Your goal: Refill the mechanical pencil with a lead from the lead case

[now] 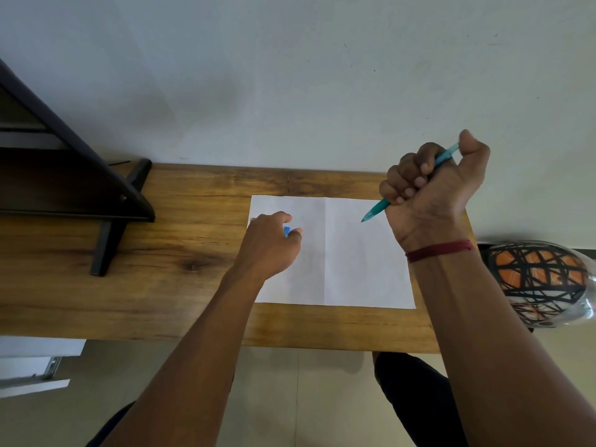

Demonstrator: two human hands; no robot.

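right hand (pixel 432 185): fisted around teal mechanical pencil (pixel 377 211), raised, tip down-left | left hand (pixel 271 243): curled on blue lead case (pixel 286 231), pressed to white paper (pixel 358 253) | paper laid on wooden table (pixel 180 253)

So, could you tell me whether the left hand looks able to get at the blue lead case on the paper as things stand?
Probably yes: the left hand is already at the blue lead case on the paper, fingers curled around it. Nothing blocks it; the right hand holds the pencil well aside.
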